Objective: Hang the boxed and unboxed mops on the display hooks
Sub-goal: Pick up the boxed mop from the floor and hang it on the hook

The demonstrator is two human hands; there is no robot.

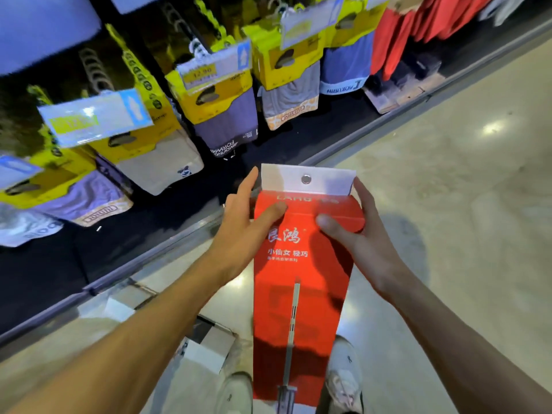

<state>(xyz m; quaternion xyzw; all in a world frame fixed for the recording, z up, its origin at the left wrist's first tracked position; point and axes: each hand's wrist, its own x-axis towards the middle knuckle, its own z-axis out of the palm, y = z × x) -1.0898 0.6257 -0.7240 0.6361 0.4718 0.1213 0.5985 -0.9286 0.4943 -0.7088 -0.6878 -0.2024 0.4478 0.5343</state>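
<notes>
A tall red mop box (pixel 301 279) with white lettering stands upright in front of me, its lower end down by my shoes. Its white hang tab (pixel 307 179) with a metal eyelet points up. My left hand (pixel 245 222) holds the box's left top edge, thumb pressed on the red front and fingers stretched up beside the tab. On the opposite side my right hand (pixel 361 234) grips the top right corner, thumb on the front and fingers behind. Display hooks (pixel 95 70) stick out of the dark rack at the upper left.
The rack holds several yellow-carded underwear packs (pixel 215 106) with blue price tags (pixel 98 116); red garments (pixel 397 34) hang at the upper right. An open cardboard box (pixel 209 348) lies on the pale floor by my shoes (pixel 343 377). A metal base rail (pixel 191 231) edges the rack.
</notes>
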